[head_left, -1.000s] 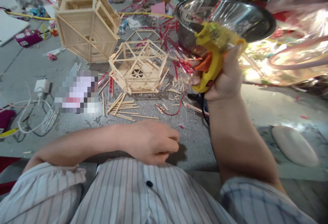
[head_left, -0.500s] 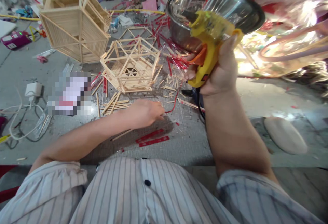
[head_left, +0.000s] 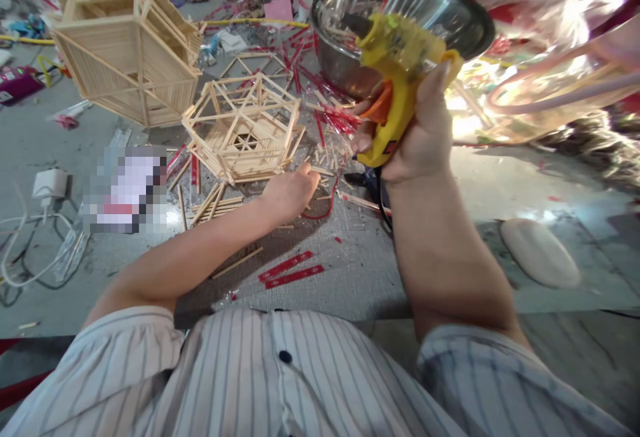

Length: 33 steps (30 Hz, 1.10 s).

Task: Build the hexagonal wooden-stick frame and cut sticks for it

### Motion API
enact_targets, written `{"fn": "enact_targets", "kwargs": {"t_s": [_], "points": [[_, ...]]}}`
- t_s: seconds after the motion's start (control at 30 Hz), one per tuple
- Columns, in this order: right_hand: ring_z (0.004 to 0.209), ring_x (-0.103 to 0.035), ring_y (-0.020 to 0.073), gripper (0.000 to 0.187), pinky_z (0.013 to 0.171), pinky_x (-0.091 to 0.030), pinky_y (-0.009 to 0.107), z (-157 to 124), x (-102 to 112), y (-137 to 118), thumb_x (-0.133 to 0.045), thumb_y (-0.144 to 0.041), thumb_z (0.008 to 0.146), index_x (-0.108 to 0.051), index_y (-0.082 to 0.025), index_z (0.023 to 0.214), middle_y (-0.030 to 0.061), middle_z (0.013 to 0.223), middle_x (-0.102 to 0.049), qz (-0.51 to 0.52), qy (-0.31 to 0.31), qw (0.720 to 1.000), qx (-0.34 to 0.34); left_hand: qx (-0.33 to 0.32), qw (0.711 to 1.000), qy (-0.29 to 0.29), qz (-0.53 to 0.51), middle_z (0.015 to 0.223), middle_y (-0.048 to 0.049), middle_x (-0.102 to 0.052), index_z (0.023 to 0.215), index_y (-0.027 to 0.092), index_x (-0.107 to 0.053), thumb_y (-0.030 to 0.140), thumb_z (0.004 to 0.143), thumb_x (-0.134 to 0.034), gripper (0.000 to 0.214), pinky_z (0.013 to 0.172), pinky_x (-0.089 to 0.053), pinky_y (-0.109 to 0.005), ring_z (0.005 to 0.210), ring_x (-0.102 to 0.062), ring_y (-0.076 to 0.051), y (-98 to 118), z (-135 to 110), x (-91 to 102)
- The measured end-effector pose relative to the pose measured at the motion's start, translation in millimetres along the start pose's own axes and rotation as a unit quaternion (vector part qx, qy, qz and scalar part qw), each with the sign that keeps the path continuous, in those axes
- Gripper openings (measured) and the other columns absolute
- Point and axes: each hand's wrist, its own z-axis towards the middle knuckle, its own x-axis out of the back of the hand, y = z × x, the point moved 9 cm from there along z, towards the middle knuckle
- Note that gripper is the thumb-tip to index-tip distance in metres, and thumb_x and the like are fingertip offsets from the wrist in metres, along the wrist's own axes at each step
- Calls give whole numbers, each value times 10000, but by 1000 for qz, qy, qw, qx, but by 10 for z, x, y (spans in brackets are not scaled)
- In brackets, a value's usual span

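My right hand (head_left: 425, 130) is wrapped round the handle of a yellow hot glue gun (head_left: 400, 90) with an orange trigger, raised above the table. Its dark nozzle points left, in front of a steel bowl. My left hand (head_left: 293, 191) is low over the table with its fingers drawn together among short wooden stick pieces (head_left: 327, 157). What the fingertips hold, if anything, is hidden. Just behind it stands an open hexagonal frame of thin wooden sticks (head_left: 245, 133). More loose sticks (head_left: 215, 205) lie left of the hand, under the forearm's far side.
A larger stick-built model (head_left: 130, 57) stands at the back left. The steel bowl (head_left: 335, 67) is behind the glue gun. Nearby are red plastic strips (head_left: 293, 269), a blurred-out phone-like object (head_left: 127, 190), a white charger (head_left: 50, 185) and a pale oval object (head_left: 540, 252).
My left hand has moved away from me, up to the short stick pieces near the frame. The right hand still holds the glue gun, and the whole view has shifted slightly.
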Motion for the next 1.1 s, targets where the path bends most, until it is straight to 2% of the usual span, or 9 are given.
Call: {"fn": "enact_targets", "kwargs": {"t_s": [0.13,0.3,0.43,0.53,0.6,0.73,0.83,0.9,1.1], "points": [[324,-488,95,561,307,-346,237,-8,-12,-4,-607,-770,681,-616,-214,756,-24,586,-648,-11,-1,1000,-7,21,1000,-12,-7,1340,-172,-524,1404,112,-417,77,943,-317,473,739,-542,-346,982,-684,-238,37,45,-51],[337,-525,109,545,302,-334,237,-9,-19,-23,-672,-729,648,-600,-199,752,-11,623,-670,-7,5,1000,-13,-5,999,-7,34,1453,-183,-441,1412,130,-436,115,944,-358,474,738,-561,-364,983,-680,-248,215,40,-118],[331,-513,117,573,304,-331,259,-20,-30,5,-678,-754,602,-601,-204,744,-7,627,-674,-20,6,1000,-22,36,998,25,49,1471,-264,-406,1426,42,-415,94,966,-268,486,716,-557,-319,934,-693,-216,171,149,-87],[352,-506,113,554,323,-331,270,-39,-25,8,-639,-767,631,-606,-228,755,-4,668,-692,-36,13,999,-18,70,994,62,57,1431,-310,-437,1427,-17,-406,70,958,-250,502,686,-552,-293,878,-704,-205,114,290,-50],[372,-502,112,546,343,-346,279,-50,-22,9,-627,-770,639,-605,-240,767,-3,691,-695,-46,17,999,-17,86,991,78,59,1375,-320,-491,1377,-38,-471,45,939,-265,491,666,-554,-295,866,-706,-219,86,382,-45],[380,-482,108,566,357,-357,286,-53,-35,15,-620,-788,620,-592,-242,767,-4,680,-679,-56,14,998,-21,98,992,63,44,1236,-306,-591,1251,-31,-598,2,905,-312,449,678,-558,-313,938,-695,-263,42,517,-99],[413,-509,112,570,369,-371,277,-55,-38,38,-604,-798,621,-575,-241,737,2,662,-663,-66,13,997,-33,116,990,74,16,1125,-256,-639,1208,-3,-624,-19,904,-283,457,687,-547,-317,940,-692,-260,-20,545,-91],[491,-575,142,576,409,-428,286,-58,-35,45,-617,-803,603,-548,-239,697,15,634,-644,-69,15,997,-35,120,988,94,5,1091,-248,-643,1206,-6,-613,-13,917,-256,459,681,-533,-314,933,-691,-258,-38,541,-57],[602,-651,192,561,478,-511,316,-71,-10,78,-656,-778,592,-532,-236,661,15,585,-615,-50,23,998,-43,102,990,100,6,1078,-243,-639,1188,-8,-599,-1,932,-278,411,702,-525,-300,953,-683,-250,5,518,-45]]}}
